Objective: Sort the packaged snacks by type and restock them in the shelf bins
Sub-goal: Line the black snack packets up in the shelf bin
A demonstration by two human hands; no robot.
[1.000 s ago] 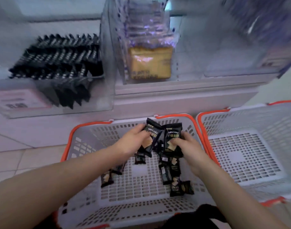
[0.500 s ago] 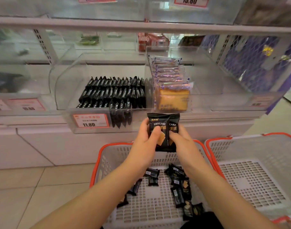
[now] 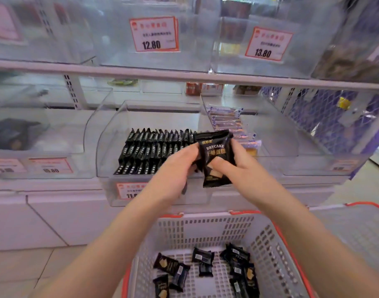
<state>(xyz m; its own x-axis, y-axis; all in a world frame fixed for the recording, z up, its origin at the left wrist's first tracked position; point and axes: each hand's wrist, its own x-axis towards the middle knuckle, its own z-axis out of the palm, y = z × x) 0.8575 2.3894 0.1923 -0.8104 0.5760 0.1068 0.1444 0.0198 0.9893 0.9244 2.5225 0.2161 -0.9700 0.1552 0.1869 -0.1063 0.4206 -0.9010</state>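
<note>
Fingers of both hands, left [image 3: 177, 166] and right [image 3: 236, 168], clutch black packets [image 3: 216, 155] before a bin [image 3: 111, 134] above a basket [image 3: 208, 227].

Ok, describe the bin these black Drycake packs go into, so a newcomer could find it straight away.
On the lower shelf, look at the clear bin directly above the white basket. It holds upright rows of black packs, matching the held pack. The bin to its right holds pale purple-edged packs instead.
</note>
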